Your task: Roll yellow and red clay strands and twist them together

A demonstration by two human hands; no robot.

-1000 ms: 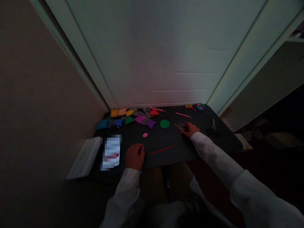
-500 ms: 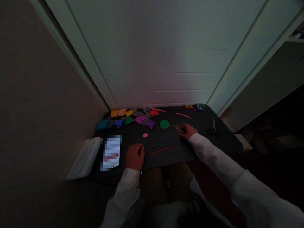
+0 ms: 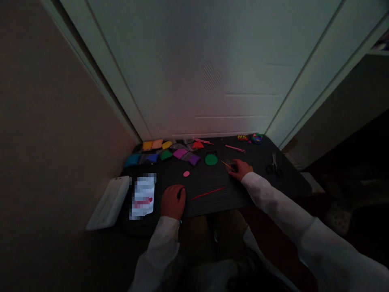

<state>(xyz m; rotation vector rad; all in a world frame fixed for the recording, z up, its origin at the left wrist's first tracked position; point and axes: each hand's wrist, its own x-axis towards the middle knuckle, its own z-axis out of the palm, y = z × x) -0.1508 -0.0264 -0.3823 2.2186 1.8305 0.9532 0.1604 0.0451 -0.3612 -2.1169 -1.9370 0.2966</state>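
Little has shifted across the earlier frames: the person's right hand (image 3: 240,169) has drawn slightly back toward the near edge of the dark wood-grain desk (image 3: 212,182), from the spot just right of the flat green clay disc (image 3: 211,159) to a place a touch nearer the body, and it rests there with fingers curled down over the thin yellow-orange stick (image 3: 226,164), whose tip pokes out to the left; whether the fingers actually pinch the stick cannot be told in this dim light. The left hand (image 3: 173,201) has stayed put, lying loosely closed, knuckles up, on the desk beside the white printed sheet (image 3: 142,196), and what it covers, if anything, is hidden. Between the two hands lies a long thin red rod (image 3: 209,192), untouched, with a small pink clay disc (image 3: 186,174) beyond it. A row of coloured clay packets (image 3: 170,152) sits along the far edge, and small dark-handled scissors (image 3: 274,165) lie well to the right. Judging by this, the work looks paused on the stick.
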